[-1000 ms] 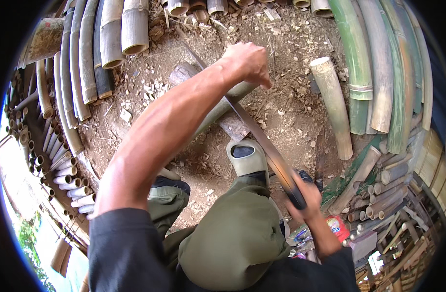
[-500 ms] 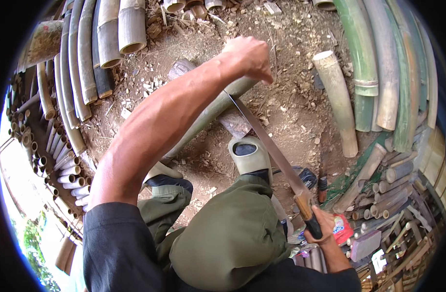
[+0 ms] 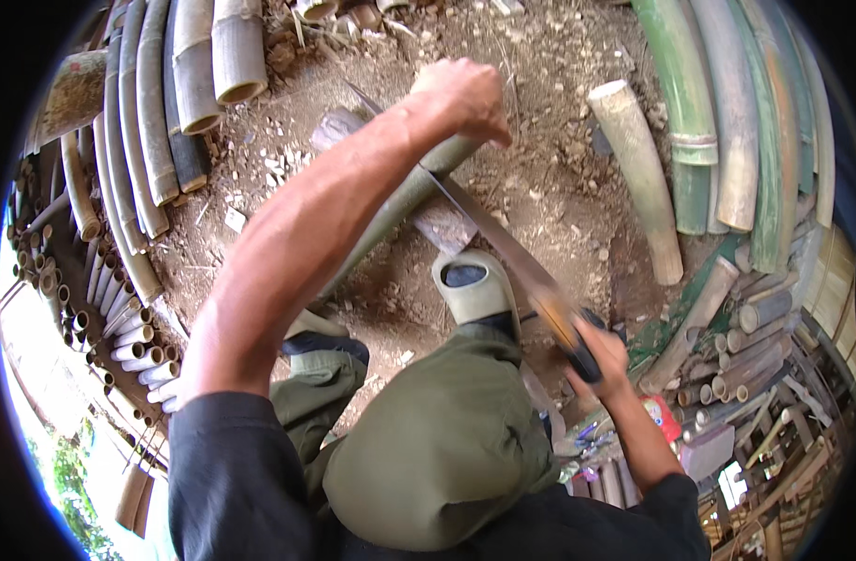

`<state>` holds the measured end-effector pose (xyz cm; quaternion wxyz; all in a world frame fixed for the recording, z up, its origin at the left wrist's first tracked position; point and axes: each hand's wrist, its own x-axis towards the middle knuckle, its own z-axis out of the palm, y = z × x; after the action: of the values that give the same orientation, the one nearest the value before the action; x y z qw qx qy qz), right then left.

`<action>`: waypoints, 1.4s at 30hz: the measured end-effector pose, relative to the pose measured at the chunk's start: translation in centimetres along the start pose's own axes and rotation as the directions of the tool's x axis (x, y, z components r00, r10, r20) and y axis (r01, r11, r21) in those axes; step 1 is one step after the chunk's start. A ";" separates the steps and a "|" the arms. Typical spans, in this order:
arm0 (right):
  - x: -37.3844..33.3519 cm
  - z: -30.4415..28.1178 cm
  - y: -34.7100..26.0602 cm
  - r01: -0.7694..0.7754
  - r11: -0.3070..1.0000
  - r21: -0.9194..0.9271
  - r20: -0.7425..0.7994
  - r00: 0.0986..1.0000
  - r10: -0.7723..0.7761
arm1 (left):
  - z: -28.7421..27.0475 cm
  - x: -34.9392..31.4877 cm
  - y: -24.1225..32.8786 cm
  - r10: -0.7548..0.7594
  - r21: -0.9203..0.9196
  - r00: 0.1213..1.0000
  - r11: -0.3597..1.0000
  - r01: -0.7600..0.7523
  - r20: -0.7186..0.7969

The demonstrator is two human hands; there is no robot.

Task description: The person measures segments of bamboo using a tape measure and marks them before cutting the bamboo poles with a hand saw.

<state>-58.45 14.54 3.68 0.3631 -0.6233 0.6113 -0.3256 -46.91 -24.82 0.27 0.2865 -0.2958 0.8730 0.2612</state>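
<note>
A green bamboo pole point(image 3: 395, 208) lies slanting across a short wooden block point(image 3: 447, 227) on the ground. My left hand point(image 3: 463, 98) is closed over the pole's far right end, its fingers mostly turned away from view. In my right hand point(image 3: 601, 355) is the dark and wooden handle of a handsaw point(image 3: 495, 236). The saw's blade crosses the pole just nearer than my left hand, its teeth at the bamboo. Part of the blade passes under my left forearm, and its tip shows beyond. That forearm also hides part of the pole and block.
My sandalled foot point(image 3: 475, 288) stands close to the block. A cut bamboo piece point(image 3: 638, 178) lies to the right, beside long green poles point(image 3: 685, 103). Bamboo lengths point(image 3: 152, 112) line the left, with stacked tubes point(image 3: 143, 355) below. Chips litter the dirt floor point(image 3: 549, 187).
My right hand has pushed the saw forward and to the left, so its tip now shows past my left forearm. My left hand keeps its hold; the whole view has shifted slightly.
</note>
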 end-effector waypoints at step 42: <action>-0.5 -0.3 -0.4 0.004 1.000 -0.030 -0.094 0.996 -0.007 | 0.1 0.5 0.1 0.030 0.003 0.998 1.000 -0.030 -0.050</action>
<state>-58.53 15.01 4.24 0.3236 -0.6142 0.6309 -0.3463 -47.26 -24.88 -0.15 0.2609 -0.2889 0.8846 0.2570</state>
